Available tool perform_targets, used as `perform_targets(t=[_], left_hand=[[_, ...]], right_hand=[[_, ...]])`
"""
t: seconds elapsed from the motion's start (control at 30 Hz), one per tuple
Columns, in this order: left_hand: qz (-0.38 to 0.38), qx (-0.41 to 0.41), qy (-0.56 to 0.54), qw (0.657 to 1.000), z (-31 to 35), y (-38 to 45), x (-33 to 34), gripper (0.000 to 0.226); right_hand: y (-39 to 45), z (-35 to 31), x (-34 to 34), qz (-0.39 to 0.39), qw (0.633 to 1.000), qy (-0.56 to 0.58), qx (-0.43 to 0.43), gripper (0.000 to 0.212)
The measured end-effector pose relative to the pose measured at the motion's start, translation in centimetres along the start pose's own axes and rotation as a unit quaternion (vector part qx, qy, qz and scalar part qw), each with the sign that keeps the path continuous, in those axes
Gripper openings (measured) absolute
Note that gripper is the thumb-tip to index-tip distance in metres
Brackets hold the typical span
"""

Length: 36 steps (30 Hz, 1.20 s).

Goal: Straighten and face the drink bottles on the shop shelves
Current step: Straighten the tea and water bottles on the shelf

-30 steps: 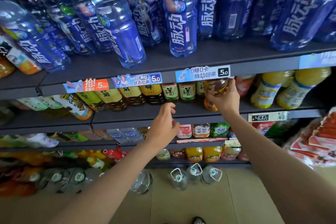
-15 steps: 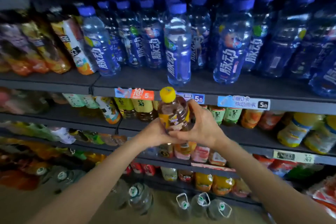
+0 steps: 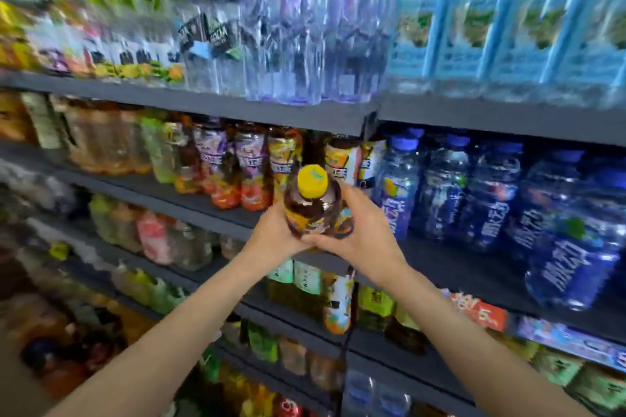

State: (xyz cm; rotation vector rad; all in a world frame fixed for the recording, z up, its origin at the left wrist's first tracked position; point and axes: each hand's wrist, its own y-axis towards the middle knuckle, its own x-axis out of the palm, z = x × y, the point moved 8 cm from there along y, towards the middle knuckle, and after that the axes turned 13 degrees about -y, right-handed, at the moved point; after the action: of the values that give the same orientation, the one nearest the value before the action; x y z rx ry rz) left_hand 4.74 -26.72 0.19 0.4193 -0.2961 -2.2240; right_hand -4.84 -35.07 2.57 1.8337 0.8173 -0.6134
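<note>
A: Report the hands first.

B: 2 bare forearms reach up from the lower edge and meet at centre. The left hand (image 3: 271, 234) wraps the left side of a brown tea bottle (image 3: 313, 210); the right hand (image 3: 364, 230) wraps its right side, fingers curled round the body. Both grip it. The bottle stands upright, its yellow cap (image 3: 312, 180) toward the camera.

A: Where is it relative to the shelves?

B: Held in the air, just in front of the dark shelf (image 3: 189, 203) that carries the fruit tea bottles (image 3: 250, 166), near the gap beside the blue drink bottles (image 3: 481, 193) to the right.

A: What can you not make out?

B: The fingertips behind the bottle are hidden. Its base is covered by both hands. The label print is unreadable. The upper shelf of clear water bottles (image 3: 298, 27) and pale blue packs (image 3: 508, 30) is smeared by motion blur, as is the whole left side. The lower rows are cut off at the frame edge.

A: Difference from 0.5 s ago?

B: The same 2-hand grip holds. The view has swung upward and right; the blue bottles, then above the hands, now sit level with them on the right, and a higher shelf has entered view.
</note>
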Motion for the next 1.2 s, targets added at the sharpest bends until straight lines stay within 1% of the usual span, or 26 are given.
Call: perform_targets(t=[0.03, 0.07, 0.1, 0.17, 0.2, 0.23, 0.33, 0.37, 0.47, 0.53, 0.67, 0.77, 0.83, 0.9, 0.97, 1.03, 1.17, 1.2], left_hand=[[0.003, -0.02, 0.037, 0.999, -1.2, 1.1, -1.7, 0.055], [-0.001, -0.026, 0.074, 0.997, -2.7, 2.1, -3.0, 0.063], [0.003, -0.035, 0.074, 0.997, -3.2, 2.8, -4.2, 0.062], [0.01, -0.038, 0.089, 0.995, -4.6, 4.6, -6.0, 0.049], [0.011, -0.026, 0.102, 0.994, -5.0, 5.4, -6.3, 0.042], [-0.003, -0.031, 0.108, 0.994, -5.3, 5.8, -6.2, 0.039], [-0.045, -0.011, 0.078, 0.996, -6.0, 8.0, -5.5, 0.046], [-0.068, -0.016, 0.078, 0.994, -6.0, 8.8, -5.1, 0.049], [-0.114, -0.03, 0.126, 0.985, -6.3, 10.5, -4.1, 0.05], [-0.118, -0.019, 0.176, 0.977, -6.2, 11.1, -3.7, 0.052], [-0.139, 0.0, 0.213, 0.967, -6.5, 11.6, -2.9, 0.056], [-0.158, -0.022, 0.284, 0.945, -7.1, 11.8, -2.5, 0.056], [-0.151, -0.028, 0.293, 0.944, -7.3, 11.6, -2.4, 0.057], [-0.129, -0.021, 0.302, 0.944, -7.2, 11.3, -2.2, 0.055], [-0.106, -0.009, 0.327, 0.939, -6.7, 11.0, -2.0, 0.053], [-0.091, 0.003, 0.341, 0.936, -6.4, 10.9, -1.9, 0.053], [-0.074, 0.006, 0.349, 0.934, -6.8, 10.8, -1.6, 0.054], [-0.071, 0.002, 0.346, 0.935, -6.9, 10.8, -1.5, 0.056]], right_hand=[[1.2, -0.8, 1.2, 0.003, 1.0, -0.008, 0.009, 0.085], [2.2, -1.6, 2.4, 0.007, 1.0, -0.018, 0.022, 0.085], [3.1, -2.1, 3.4, 0.015, 0.998, -0.034, 0.041, 0.084], [4.2, -2.6, 4.9, 0.03, 0.993, -0.086, 0.08, 0.081], [4.7, -2.7, 5.6, 0.031, 0.989, -0.108, 0.096, 0.079], [5.0, -2.5, 6.3, 0.027, 0.985, -0.124, 0.115, 0.078], [6.1, -1.3, 6.8, 0.032, 0.969, -0.171, 0.174, 0.072], [6.5, -1.0, 6.6, 0.034, 0.961, -0.199, 0.19, 0.07], [7.6, 0.0, 6.4, 0.013, 0.932, -0.289, 0.221, 0.059], [7.8, 0.5, 6.6, -0.005, 0.924, -0.306, 0.228, 0.054], [8.1, 1.4, 7.3, -0.03, 0.91, -0.334, 0.242, 0.06], [8.8, 1.7, 7.1, -0.046, 0.904, -0.341, 0.253, 0.06], [9.0, 2.1, 7.4, -0.073, 0.898, -0.349, 0.258, 0.054], [8.8, 2.8, 8.2, -0.117, 0.889, -0.359, 0.258, 0.039], [8.3, 3.5, 9.0, -0.127, 0.891, -0.352, 0.257, 0.026], [7.7, 3.9, 9.7, -0.122, 0.894, -0.352, 0.25, 0.019], [6.8, 4.0, 10.7, -0.127, 0.909, -0.334, 0.216, 0.019], [6.5, 3.8, 10.4, -0.115, 0.915, -0.324, 0.21, 0.019]])
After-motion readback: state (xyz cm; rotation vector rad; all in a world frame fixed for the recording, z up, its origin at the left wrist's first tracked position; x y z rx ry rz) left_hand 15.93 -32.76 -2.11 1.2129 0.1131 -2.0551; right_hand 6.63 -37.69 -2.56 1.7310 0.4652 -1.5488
